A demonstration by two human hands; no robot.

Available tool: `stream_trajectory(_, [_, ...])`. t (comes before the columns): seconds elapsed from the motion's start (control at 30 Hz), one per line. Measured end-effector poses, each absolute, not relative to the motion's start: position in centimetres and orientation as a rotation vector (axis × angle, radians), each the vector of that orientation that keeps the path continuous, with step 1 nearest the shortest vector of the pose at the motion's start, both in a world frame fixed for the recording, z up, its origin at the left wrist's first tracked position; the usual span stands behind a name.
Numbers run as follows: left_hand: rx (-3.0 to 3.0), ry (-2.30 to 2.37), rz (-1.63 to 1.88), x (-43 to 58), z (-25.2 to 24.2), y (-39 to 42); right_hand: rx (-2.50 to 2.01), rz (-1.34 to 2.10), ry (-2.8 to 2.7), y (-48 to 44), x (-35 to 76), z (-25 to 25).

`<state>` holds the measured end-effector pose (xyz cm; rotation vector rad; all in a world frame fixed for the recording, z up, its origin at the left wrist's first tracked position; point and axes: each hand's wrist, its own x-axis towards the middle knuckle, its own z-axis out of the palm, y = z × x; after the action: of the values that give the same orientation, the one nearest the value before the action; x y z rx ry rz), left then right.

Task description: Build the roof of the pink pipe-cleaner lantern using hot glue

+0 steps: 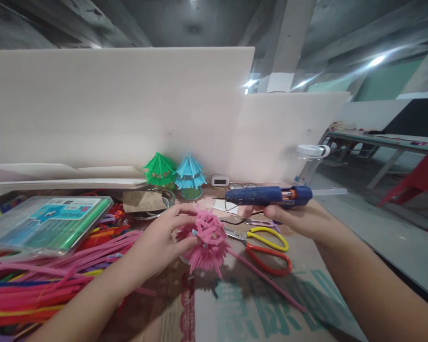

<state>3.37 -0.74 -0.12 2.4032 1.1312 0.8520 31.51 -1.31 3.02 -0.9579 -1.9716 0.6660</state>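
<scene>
My left hand (pixel 176 230) has its fingers closed on a pink pipe-cleaner craft (pixel 211 240), a fringed, tiered shape with open loops on top. A long pink pipe cleaner (pixel 267 279) slants from beside it towards the lower right. Held in my right hand (pixel 299 219) is a blue hot glue gun (pixel 255 195), lying level with its nozzle towards the left, above and right of the craft. Below the gun lie scissors (pixel 269 249) with one yellow and one red handle. Behind the craft stand a green tiered pipe-cleaner piece (pixel 160 170) and a light blue one (pixel 190 173).
Bundles of coloured pipe cleaners (pixel 39 304) fill the left, below a clear plastic case (pixel 46 223). A glass bowl (pixel 167 197), a small white digital clock (pixel 220 181) and a clear bottle (pixel 306 164) stand near the white partition (pixel 121 109). Printed cardboard (pixel 207 313) covers the table.
</scene>
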Motion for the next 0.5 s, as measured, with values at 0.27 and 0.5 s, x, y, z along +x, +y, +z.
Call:
stream_trajectory(0.27, [2.524,1.071,0.853,3.31,-0.25,-0.67,-1.096,0.56,-2.087,-1.1,31.62,2.63])
stream_trajectory(0.5, [2.517,1.079,0.822,3.18,-0.42,-0.6,-1.002,0.633,-2.166,-1.36,30.77,3.01])
